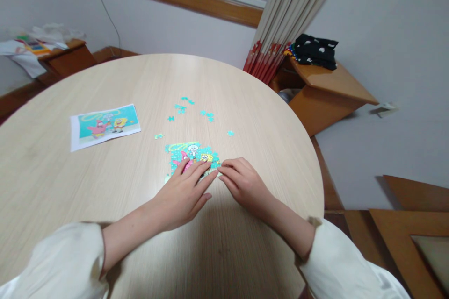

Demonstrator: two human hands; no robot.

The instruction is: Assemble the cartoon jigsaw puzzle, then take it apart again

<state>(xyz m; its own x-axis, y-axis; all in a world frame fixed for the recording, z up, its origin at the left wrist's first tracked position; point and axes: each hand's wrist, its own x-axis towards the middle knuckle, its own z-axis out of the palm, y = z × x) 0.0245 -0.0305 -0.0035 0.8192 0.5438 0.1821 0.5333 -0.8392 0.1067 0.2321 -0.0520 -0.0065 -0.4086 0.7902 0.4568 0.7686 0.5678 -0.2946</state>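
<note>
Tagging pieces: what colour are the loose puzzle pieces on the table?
Turquoise loose pieces, clearest in the head view.

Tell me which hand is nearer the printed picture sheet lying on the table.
Left. The left hand presses the lower edge of the puzzle, to the right of the sheet; the right hand lies beside it, even farther right.

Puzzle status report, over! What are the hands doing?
Left hand flat on puzzle, near edge. Right hand fingertips at same edge, grip unclear. Loose pieces scattered beyond, printed picture off left; nothing blocking.
</note>
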